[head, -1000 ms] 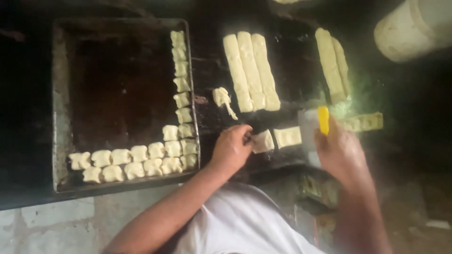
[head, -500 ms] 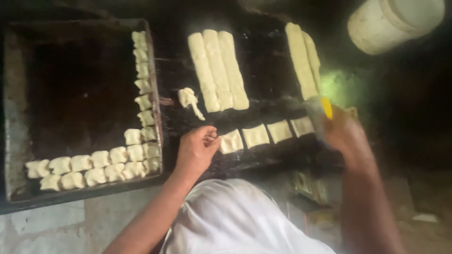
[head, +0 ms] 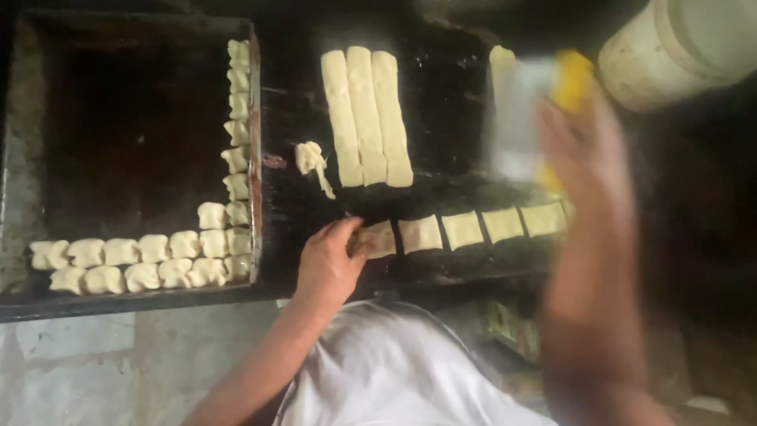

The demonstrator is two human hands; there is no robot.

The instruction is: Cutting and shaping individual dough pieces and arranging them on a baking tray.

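With the left hand pinching the end dough square, lift it gently toward the tray at nine o'clock, while the blurred right hand grips the scraper.

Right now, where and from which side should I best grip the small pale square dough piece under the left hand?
Probably pinch the small pale square dough piece by its left edges from above: it lies flat, its neighbour crowds the right, and the left hand is already there.
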